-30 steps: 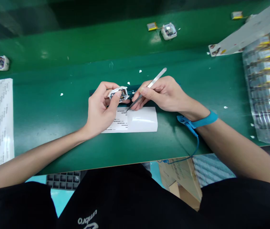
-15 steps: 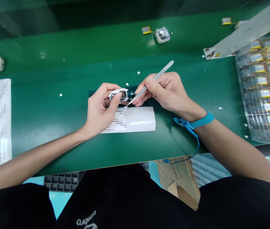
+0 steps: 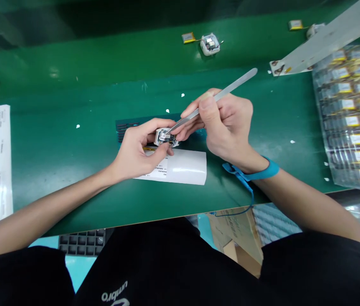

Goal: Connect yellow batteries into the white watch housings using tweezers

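Above label sheet [image 3: 184, 166]: left hand [image 3: 135, 151] fingers pinched on small open housing [image 3: 164, 137]; right hand [image 3: 226, 123] fingers clamped on tweezers [image 3: 212, 101], tips inside housing. Step judged: placing label. Next: steady press, clean release.

A green workbench [image 3: 55, 153] fills the scene, with a raised green belt [image 3: 103, 55] along its far side. Below the near edge show a cardboard box [image 3: 237, 233], a dark grid tray [image 3: 81, 241] and light blue floor [image 3: 74, 267]. Overhead light glares on the bench's left.
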A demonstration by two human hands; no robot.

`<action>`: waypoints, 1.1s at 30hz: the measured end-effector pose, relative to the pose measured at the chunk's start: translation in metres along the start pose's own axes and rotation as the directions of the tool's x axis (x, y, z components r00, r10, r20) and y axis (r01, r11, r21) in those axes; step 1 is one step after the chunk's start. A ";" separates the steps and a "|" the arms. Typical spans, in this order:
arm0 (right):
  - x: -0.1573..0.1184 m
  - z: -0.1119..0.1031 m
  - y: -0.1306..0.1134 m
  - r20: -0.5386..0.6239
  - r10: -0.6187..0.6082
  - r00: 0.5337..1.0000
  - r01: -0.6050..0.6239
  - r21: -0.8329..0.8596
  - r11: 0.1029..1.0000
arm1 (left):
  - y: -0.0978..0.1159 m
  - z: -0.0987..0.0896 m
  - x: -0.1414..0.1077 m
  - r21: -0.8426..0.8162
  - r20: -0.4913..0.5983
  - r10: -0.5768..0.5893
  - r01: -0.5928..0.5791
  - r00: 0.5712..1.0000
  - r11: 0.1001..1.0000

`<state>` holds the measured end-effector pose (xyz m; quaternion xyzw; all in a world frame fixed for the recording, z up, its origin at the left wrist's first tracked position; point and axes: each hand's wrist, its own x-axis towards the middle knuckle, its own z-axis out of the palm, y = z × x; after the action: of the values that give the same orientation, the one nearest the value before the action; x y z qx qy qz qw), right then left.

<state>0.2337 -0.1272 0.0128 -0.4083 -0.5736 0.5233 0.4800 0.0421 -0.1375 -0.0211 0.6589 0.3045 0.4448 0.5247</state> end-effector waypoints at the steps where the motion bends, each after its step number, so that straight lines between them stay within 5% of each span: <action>1: 0.000 0.000 0.000 0.008 -0.009 1.000 0.009 0.015 1.000 | 0.000 0.000 0.000 0.000 0.008 -0.002 0.002 1.000 1.000; 20: 0.004 0.000 0.000 0.002 0.061 0.998 -0.061 -0.022 0.998 | 0.003 -0.002 0.000 0.003 0.022 -0.047 0.047 0.999 0.999; 33: 0.004 0.002 0.000 0.009 -0.015 1.000 0.015 -0.033 0.999 | 0.001 -0.001 0.000 -0.022 0.001 -0.060 0.060 0.998 0.998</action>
<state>0.2312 -0.1236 0.0134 -0.4096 -0.5872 0.5120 0.4746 0.0407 -0.1377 -0.0202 0.6438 0.3192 0.4322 0.5448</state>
